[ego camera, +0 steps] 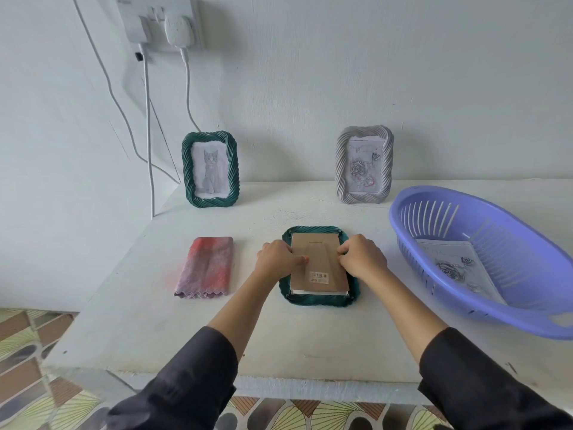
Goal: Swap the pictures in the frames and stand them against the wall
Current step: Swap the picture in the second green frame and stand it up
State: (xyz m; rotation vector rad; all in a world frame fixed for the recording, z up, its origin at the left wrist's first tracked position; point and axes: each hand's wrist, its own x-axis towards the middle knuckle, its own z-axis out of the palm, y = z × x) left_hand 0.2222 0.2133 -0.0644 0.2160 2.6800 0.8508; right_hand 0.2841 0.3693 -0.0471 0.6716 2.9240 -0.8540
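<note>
A green frame lies face down near the middle of the white surface, its brown backing board turned up, with the fold-out stand flat and a barcode sticker near the lower end. Both hands work on this board. The left hand sits at its left edge with the fingers curled tight against the edge and the thumb stretched across the cardboard. The right hand mirrors it on the right edge, fingers bent and bunched at the rim. Each seems to be gripping the board's side, though the fingertips are tucked under, so I cannot tell whether they catch the board itself or a small clip. Dark sleeves cover both forearms. At the back, a second green frame holding a cat picture stands upright against the wall. Well apart to its right, a pale grey frame with a rose drawing stands the same way. On the right of the surface rests a purple slotted basket with a loose rose picture lying inside it. A folded red and mauve cloth lies flat to the left of the left hand, not touching it.
</note>
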